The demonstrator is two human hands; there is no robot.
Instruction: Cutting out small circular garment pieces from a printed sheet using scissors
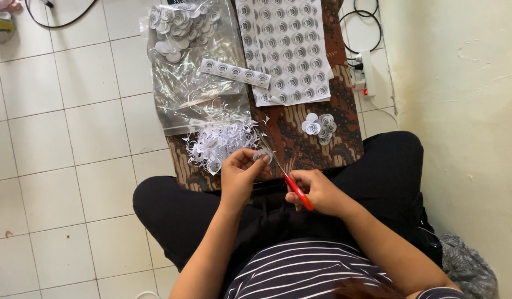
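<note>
The left hand (240, 173) fingers (255, 158) pinch a small paper circle (262, 155). The right hand (317, 191) is closed around red-handled scissors (292, 185), blades just beside that circle.

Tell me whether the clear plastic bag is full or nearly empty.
Nearly empty: the clear plastic bag lies flat, with cut paper circles gathered only at its far end.

She sits cross-legged on the tiled floor (73, 138). Her left hand (240, 174) pinches a small paper circle (262, 155); her right hand (317, 191) grips red-handled scissors (289, 180), blades at the circle. Paper scraps (220, 141) lie just beside a printed sheet (283, 50) on the patterned cloth (300, 138).
</note>
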